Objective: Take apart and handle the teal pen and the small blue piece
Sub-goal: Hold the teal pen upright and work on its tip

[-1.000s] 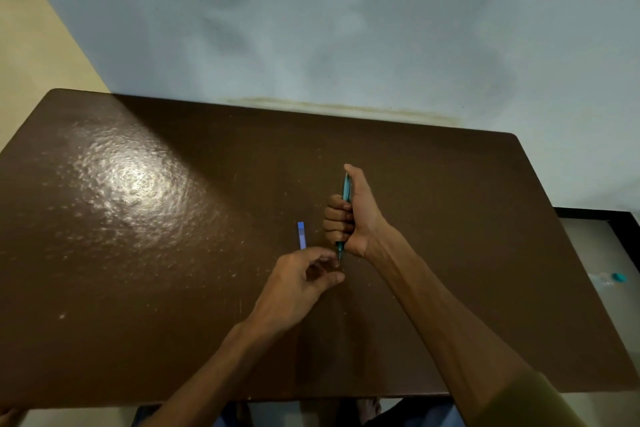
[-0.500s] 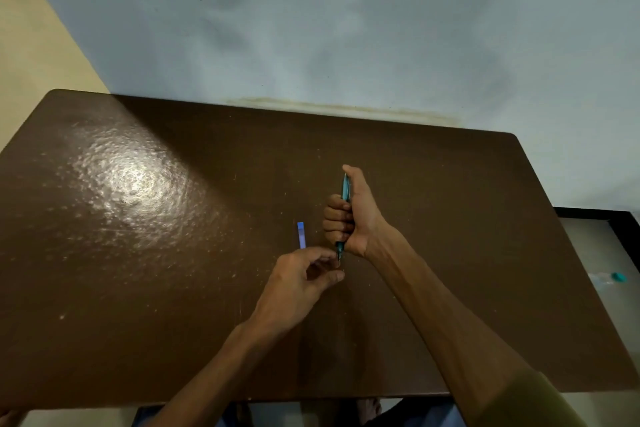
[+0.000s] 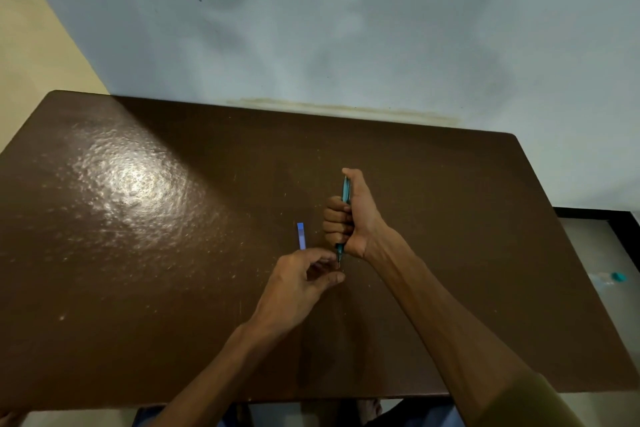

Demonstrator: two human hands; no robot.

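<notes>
Fingers, right hand (image 3: 349,218): curled into a fist around the teal pen (image 3: 345,191), thumb laid along the upper barrel. Pen held roughly upright above the table (image 3: 138,253), its lower tip showing below the fist.
Fingers, left hand (image 3: 301,284): thumb and forefinger pinched together right at the pen's lower tip; whether they grip the tip or a small part of it is too fine to tell.
Small blue piece (image 3: 301,236): a narrow strip lying flat on the table, just left of the right fist and just beyond the left hand's knuckles, touched by neither hand.
Table: dark brown, glossy, with a light glare on its left half.
Wall (image 3: 346,28): pale blue-grey, behind the far edge.
</notes>
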